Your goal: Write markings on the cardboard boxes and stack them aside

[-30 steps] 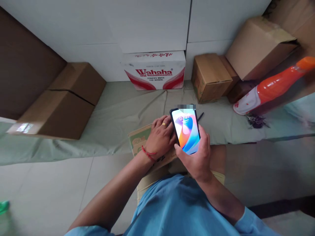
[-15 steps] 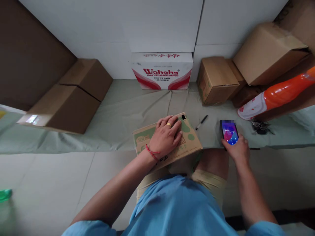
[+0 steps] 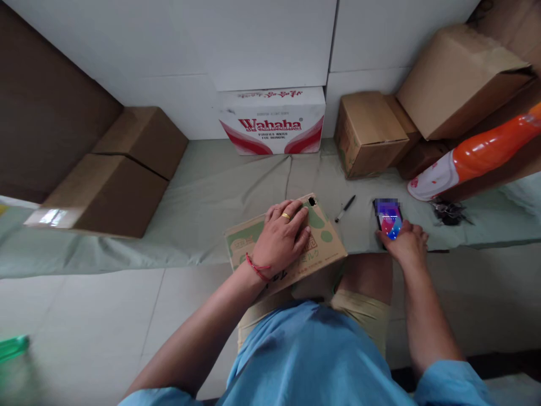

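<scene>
At the near edge of the cloth-covered table [image 3: 203,192], off to the right of the body, a phone [image 3: 389,221] is grasped at its lower end by the right hand [image 3: 408,243]; the thumb is set along its left side and the fingers are curled at the other; its lit screen is turned upward; whether its back lies wholly flat on the cloth cannot be told. By the left hand [image 3: 281,242] nothing is gripped; it is laid palm down, its fingers slightly bent, on top of a printed cardboard box [image 3: 327,242], which is set in front of the body and seems to reach out past the table's edge.

For the phone to be handled well, it is best held by its sides, with the thumb clear of the lit screen, so that nothing is pressed by chance; since the table's edge lies close below its lower end, full support from the table should be made sure of before any finger is lifted; sideways sweeps are better avoided, as a pen [image 3: 345,208] is placed to its left and a bunch of keys [image 3: 450,213] to its right, near the foot of an orange bottle [image 3: 473,158]; on the box, light, even pressure would be advised, because its overhanging side might be tipped by a hard push.
</scene>
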Motion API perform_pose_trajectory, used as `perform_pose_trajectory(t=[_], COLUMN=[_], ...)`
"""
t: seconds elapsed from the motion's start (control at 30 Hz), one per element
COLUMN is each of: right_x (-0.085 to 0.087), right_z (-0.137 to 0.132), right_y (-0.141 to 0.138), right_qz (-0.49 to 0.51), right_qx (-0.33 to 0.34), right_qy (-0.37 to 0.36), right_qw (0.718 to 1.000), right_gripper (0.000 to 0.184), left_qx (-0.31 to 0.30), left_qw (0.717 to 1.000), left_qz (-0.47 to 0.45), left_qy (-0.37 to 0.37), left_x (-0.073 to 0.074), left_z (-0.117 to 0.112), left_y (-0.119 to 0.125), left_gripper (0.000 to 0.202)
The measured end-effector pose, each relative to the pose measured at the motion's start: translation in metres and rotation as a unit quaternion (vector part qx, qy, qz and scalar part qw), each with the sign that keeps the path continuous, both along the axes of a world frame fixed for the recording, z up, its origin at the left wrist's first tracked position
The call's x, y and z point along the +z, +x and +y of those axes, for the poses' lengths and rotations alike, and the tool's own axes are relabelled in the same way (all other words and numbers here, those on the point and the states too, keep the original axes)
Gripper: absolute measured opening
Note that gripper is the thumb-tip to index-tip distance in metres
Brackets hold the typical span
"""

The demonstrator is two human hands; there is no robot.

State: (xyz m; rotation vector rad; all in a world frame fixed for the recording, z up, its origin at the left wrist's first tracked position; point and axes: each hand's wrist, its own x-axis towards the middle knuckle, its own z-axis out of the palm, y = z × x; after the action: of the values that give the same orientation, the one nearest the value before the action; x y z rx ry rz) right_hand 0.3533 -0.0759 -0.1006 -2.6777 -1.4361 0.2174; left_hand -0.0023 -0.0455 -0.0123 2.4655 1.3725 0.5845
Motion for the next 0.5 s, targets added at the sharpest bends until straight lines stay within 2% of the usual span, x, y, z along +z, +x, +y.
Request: perform_pose_trajectory(t=[0.1, 0.2, 0.3, 0.37, 0.43, 0.5], right_x=[0.002, 0.009, 0.021, 0.030, 0.037, 0.041], right_z=[-0.010, -0.030, -0.056, -0.070, -0.075, -0.074], right_y=[-0.009, -0.039, -0.080, -0.103, -0.116, -0.121], right_qz=[0.035, 0.193, 0.409, 0.462, 0.458, 0.439], right_qx=[0.044, 0.107, 0.163, 0.206, 0.241, 0.246], right_qy=[0.117, 0.217, 0.190, 0.181, 0.187, 0.194], right_qw=[0.991, 0.951, 0.878, 0.843, 0.835, 0.842], right_gripper=[0.069, 0.052, 0.052, 0.056, 0.060, 0.061], left_qx=[0.001, 0.039, 0.113, 0.167, 0.244, 0.342], left_qw=[0.999, 0.993, 0.984, 0.974, 0.953, 0.914], left_qz=[-0.043, -0.104, -0.136, -0.146, -0.166, -0.212], left_qy=[-0.009, -0.028, 0.005, 0.046, 0.070, 0.053], left_x=[-0.001, 0.004, 0.013, 0.014, 0.007, -0.010], left_z=[0.001, 0.003, 0.004, 0.000, -0.009, -0.025], left_y=[-0.004, -0.013, -0.030, -0.047, -0.069, -0.092], left_gripper=[0.037, 0.030, 0.025, 0.025, 0.029, 0.040])
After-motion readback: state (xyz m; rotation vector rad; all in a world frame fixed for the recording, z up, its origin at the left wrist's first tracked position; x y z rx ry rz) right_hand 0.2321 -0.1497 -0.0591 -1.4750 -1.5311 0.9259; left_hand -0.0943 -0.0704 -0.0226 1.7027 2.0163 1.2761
